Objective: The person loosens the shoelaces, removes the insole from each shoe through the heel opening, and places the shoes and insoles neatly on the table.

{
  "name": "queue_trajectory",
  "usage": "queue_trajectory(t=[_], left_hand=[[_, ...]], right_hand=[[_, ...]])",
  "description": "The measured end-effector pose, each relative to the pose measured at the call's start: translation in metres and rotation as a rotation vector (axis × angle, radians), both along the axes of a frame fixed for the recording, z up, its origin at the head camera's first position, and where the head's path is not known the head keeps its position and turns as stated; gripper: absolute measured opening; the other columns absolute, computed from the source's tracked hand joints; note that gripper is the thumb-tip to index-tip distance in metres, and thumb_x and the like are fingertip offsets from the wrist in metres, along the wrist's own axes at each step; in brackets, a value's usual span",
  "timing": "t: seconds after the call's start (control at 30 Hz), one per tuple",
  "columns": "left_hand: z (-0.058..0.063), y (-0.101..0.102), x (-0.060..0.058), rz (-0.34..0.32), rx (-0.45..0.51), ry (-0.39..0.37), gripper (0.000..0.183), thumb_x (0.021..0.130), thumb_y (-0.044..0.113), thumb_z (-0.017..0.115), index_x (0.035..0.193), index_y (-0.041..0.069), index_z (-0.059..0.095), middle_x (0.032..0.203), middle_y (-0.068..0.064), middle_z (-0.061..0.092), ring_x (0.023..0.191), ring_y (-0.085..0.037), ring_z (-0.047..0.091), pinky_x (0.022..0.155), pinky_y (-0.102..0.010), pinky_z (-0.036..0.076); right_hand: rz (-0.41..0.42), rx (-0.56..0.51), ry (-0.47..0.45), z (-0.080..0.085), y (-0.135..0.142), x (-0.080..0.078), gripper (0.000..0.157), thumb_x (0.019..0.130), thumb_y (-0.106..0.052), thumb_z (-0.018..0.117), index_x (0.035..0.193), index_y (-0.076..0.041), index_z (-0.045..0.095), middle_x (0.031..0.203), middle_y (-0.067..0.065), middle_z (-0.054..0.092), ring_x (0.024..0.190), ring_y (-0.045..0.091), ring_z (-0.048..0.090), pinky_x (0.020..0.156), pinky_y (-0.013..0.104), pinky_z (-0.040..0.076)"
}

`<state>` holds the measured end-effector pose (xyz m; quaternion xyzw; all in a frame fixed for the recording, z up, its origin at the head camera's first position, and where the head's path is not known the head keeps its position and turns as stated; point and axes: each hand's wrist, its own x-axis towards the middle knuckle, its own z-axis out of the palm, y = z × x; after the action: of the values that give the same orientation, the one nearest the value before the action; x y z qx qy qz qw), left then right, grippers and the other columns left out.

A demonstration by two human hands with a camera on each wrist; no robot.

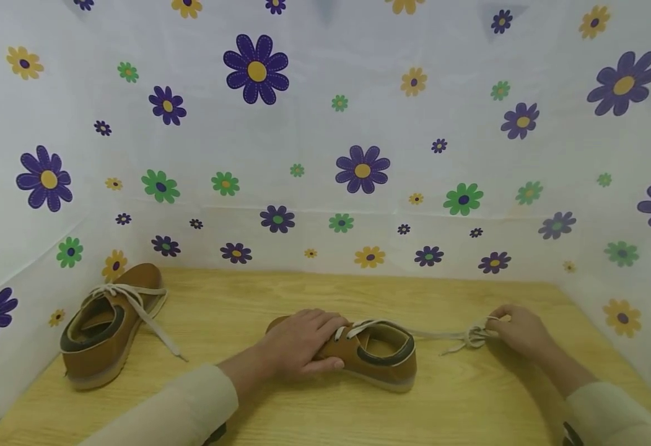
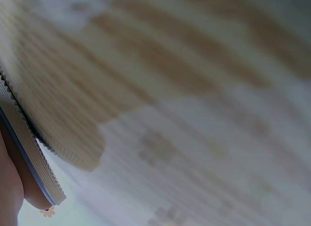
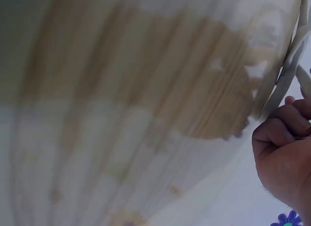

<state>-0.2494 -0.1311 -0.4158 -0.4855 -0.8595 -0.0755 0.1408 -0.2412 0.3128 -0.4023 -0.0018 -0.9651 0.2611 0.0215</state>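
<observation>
A brown lace-up shoe (image 1: 397, 365) lies on the wooden table in the middle, its toe pointing left and its heel right. My left hand (image 1: 305, 341) holds it over the front part, with the thumb along the near side; much of the toe is hidden beneath. In the left wrist view the shoe's ribbed sole edge (image 2: 29, 143) shows beside the hand. A cream shoelace (image 1: 433, 335) stretches right from the shoe to a bunched, knotted part (image 1: 474, 336). Beside that knot, my right hand (image 1: 520, 331) pinches the lace. The right wrist view shows its fingers (image 3: 286, 121) curled at the lace.
Another brown shoe (image 1: 99, 341) stands at the table's left, its lace tied in a bow and one end trailing onto the wood. A white flower-printed sheet (image 1: 314, 130) encloses the wooden table (image 1: 459, 409) at the back and sides.
</observation>
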Motion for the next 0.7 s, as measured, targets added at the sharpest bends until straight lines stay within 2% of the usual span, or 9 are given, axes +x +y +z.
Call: queue_trajectory(t=[0.13, 0.2, 0.3, 0.4, 0.47, 0.57, 0.7], left_hand=[[0.000, 0.000, 0.000, 0.003, -0.003, 0.004, 0.063, 0.100, 0.062, 0.040, 0.146, 0.018, 0.044, 0.142, 0.001, 0.055, 0.129, -0.018, 0.054, 0.110, -0.041, 0.043], [0.000, 0.000, 0.000, 0.006, -0.007, 0.002, 0.064, 0.100, 0.062, 0.040, 0.146, 0.018, 0.044, 0.142, 0.001, 0.055, 0.129, -0.018, 0.054, 0.111, -0.040, 0.043], [0.000, 0.000, 0.001, 0.007, -0.006, 0.001, 0.064, 0.100, 0.062, 0.040, 0.146, 0.018, 0.044, 0.142, 0.001, 0.055, 0.129, -0.018, 0.054, 0.111, -0.040, 0.043], [0.000, 0.000, 0.001, 0.008, -0.004, -0.001, 0.064, 0.100, 0.062, 0.040, 0.146, 0.018, 0.044, 0.142, 0.000, 0.055, 0.128, -0.018, 0.054, 0.111, -0.040, 0.043], [-0.001, 0.001, 0.000, 0.009, -0.004, -0.002, 0.064, 0.100, 0.062, 0.040, 0.146, 0.018, 0.044, 0.142, 0.001, 0.055, 0.129, -0.018, 0.054, 0.111, -0.040, 0.043], [-0.001, 0.001, 0.000, 0.014, -0.011, -0.009, 0.064, 0.100, 0.063, 0.040, 0.146, 0.018, 0.044, 0.142, 0.001, 0.054, 0.130, -0.018, 0.053, 0.111, -0.040, 0.043], [-0.001, 0.001, 0.000, 0.014, -0.011, -0.006, 0.064, 0.100, 0.063, 0.039, 0.146, 0.019, 0.043, 0.143, 0.002, 0.054, 0.130, -0.018, 0.053, 0.111, -0.040, 0.042]], right_hand=[[0.034, -0.119, -0.006, 0.002, -0.013, 0.000, 0.033, 0.090, -0.015, 0.058, 0.117, 0.004, 0.062, 0.086, 0.011, 0.070, 0.068, 0.016, 0.055, 0.060, 0.031, 0.043], [0.038, -0.193, -0.010, 0.004, -0.021, 0.001, 0.038, 0.088, -0.011, 0.057, 0.123, 0.004, 0.058, 0.085, 0.011, 0.070, 0.064, 0.014, 0.052, 0.057, 0.030, 0.043], [0.035, -0.294, 0.013, 0.005, -0.030, 0.003, 0.042, 0.091, -0.008, 0.055, 0.130, 0.006, 0.052, 0.090, 0.016, 0.070, 0.063, 0.015, 0.057, 0.055, 0.030, 0.048], [0.062, -0.375, 0.044, 0.003, -0.037, 0.003, 0.046, 0.091, -0.003, 0.056, 0.134, 0.008, 0.048, 0.100, 0.027, 0.068, 0.068, 0.021, 0.066, 0.058, 0.029, 0.056], [0.098, -0.366, 0.077, 0.002, -0.040, 0.003, 0.047, 0.091, -0.003, 0.057, 0.136, 0.008, 0.048, 0.112, 0.031, 0.066, 0.081, 0.028, 0.070, 0.064, 0.029, 0.057], [0.122, -0.278, 0.143, 0.002, -0.045, 0.003, 0.044, 0.093, -0.006, 0.056, 0.135, 0.007, 0.052, 0.122, 0.032, 0.063, 0.094, 0.033, 0.069, 0.070, 0.031, 0.057], [0.097, -0.138, 0.239, 0.004, -0.049, 0.004, 0.035, 0.098, -0.013, 0.054, 0.129, 0.005, 0.058, 0.120, 0.026, 0.065, 0.095, 0.032, 0.065, 0.072, 0.034, 0.054]])
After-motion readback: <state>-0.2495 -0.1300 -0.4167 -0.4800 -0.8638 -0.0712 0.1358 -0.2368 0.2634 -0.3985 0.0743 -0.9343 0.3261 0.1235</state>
